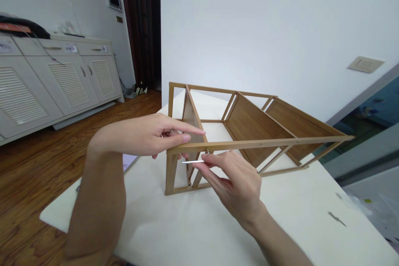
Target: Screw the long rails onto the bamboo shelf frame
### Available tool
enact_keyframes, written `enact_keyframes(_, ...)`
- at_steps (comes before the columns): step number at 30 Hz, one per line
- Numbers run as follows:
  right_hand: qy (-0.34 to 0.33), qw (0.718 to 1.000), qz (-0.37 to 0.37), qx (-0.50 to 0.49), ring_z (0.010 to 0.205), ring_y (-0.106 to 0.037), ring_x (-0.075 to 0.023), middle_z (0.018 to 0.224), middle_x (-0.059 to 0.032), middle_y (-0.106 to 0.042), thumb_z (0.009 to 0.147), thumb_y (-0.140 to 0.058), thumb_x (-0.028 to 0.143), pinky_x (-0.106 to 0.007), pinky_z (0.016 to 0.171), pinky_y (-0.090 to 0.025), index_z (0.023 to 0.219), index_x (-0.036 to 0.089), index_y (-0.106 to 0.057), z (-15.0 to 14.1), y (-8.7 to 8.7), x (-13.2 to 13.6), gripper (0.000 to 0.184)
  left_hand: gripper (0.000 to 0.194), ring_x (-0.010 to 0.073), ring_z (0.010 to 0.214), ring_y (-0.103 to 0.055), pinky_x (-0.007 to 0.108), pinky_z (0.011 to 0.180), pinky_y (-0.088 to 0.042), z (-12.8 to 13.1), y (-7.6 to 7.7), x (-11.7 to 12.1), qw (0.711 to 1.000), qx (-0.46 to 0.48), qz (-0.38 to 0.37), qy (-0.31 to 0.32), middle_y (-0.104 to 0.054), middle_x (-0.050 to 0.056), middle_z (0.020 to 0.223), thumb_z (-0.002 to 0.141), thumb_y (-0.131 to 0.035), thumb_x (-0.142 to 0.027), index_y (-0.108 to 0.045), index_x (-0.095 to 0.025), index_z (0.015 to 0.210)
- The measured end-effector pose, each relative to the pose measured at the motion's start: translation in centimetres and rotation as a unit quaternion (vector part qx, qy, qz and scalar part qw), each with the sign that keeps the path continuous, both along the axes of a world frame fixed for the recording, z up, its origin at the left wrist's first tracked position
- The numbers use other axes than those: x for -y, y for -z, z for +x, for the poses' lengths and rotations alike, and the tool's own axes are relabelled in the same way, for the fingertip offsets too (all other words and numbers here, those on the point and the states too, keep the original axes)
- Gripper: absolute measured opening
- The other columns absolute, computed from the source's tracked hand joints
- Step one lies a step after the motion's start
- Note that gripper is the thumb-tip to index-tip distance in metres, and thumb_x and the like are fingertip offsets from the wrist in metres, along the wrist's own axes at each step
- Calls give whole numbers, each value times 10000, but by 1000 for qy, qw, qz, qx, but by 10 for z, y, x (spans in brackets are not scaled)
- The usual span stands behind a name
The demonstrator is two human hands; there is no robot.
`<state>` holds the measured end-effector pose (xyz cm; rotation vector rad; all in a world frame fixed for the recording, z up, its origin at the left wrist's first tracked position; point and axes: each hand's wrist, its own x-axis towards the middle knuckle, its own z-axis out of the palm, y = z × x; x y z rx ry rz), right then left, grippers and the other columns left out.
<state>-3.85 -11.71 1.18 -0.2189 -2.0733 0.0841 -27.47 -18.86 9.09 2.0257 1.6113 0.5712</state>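
Note:
A bamboo shelf rack [249, 124] lies on its side on a white table [174, 224]. My left hand [149, 135] rests on the rack's near top rail, fingers closed around the rail's end near the corner post. My right hand [233, 178] is just below that rail and pinches a thin silver hex key [193, 161] between thumb and fingers. The key lies level, its bent end at a small screw [206, 150] under the rail. Several wooden shelf boards stand inside the frame.
A small dark metal piece [336, 218] and a clear plastic bag [358, 203] lie at the table's right. A paper sheet [129, 162] shows under my left arm. White louvred cabinets [62, 79] stand at the left over wooden floor; a white wall is behind.

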Motion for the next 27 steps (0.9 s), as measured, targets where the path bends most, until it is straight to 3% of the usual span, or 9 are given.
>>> enact_keyframes(4,41,998,43,-29,552,-615,-120,643,27,-679,935,-740,137,-272,548,-490,913,237,-698,-2,-8,-2,110,437,105,492,-511,171,440,-367,8,-3,-2,1000,16,-7,18,-684,-28,657,1026,-516,-422,-682,-316,1416)
enact_keyframes(6,31,998,6,-55,570,-629,-118,684,37,-685,939,-694,98,-262,578,-531,1021,249,-681,-2,-9,-3,173,455,101,482,-492,175,443,-362,12,-5,-2,999,13,-24,36,-709,-25,693,1033,-496,-405,-650,-318,1452)
enact_keyframes(9,5,992,-87,-95,571,-649,-120,699,70,-665,949,-661,94,-269,628,-597,1319,272,-581,1,-6,-4,419,487,101,486,-466,192,451,-343,15,-6,-3,997,11,-40,58,-754,-20,783,1039,-468,-400,-596,-324,1503)
enact_keyframes(11,-7,986,-133,-96,572,-674,-122,686,82,-652,954,-677,113,-272,649,-623,1358,270,-549,5,-2,-3,451,486,106,512,-475,201,479,-351,17,-5,-3,997,9,-37,62,-768,-18,816,1037,-461,-385,-600,-320,1499)
enact_keyframes(14,-5,983,-168,-78,655,-746,-134,766,40,-730,941,-752,177,-244,659,-639,1158,248,-616,14,2,-2,267,452,109,556,-522,197,520,-371,18,-3,-4,998,-5,-11,57,-767,-15,815,1018,-479,-352,-674,-305,1423)
enact_keyframes(18,-10,981,-192,-40,731,-779,-131,921,-1,-807,913,-808,246,-157,507,-582,1054,243,-626,24,2,0,230,402,116,606,-595,194,563,-430,19,-2,-3,998,-17,43,46,-796,-8,857,1004,-518,-364,-744,-309,1332)
enact_keyframes(22,9,981,-192,6,609,-734,-111,737,29,-773,942,-775,285,-142,447,-522,989,221,-667,31,-2,0,135,387,122,686,-668,193,653,-496,18,-2,-1,996,-41,63,38,-807,-26,892,1025,-521,-384,-746,-317,1334)
enact_keyframes(25,22,988,-150,40,431,-571,-68,545,62,-647,968,-745,289,-164,428,-438,850,196,-702,32,-4,-1,156,388,157,907,-737,207,792,-542,17,-1,1,996,-49,69,35,-817,-14,1077,1054,-500,-404,-730,-326,1356)
enact_keyframes(27,20,991,-122,58,420,-505,-57,524,62,-602,975,-731,261,-182,426,-382,791,191,-709,30,-5,-1,199,390,184,1053,-737,228,871,-558,16,1,0,996,-42,66,46,-795,2,1212,1053,-523,-446,-712,-338,1376)
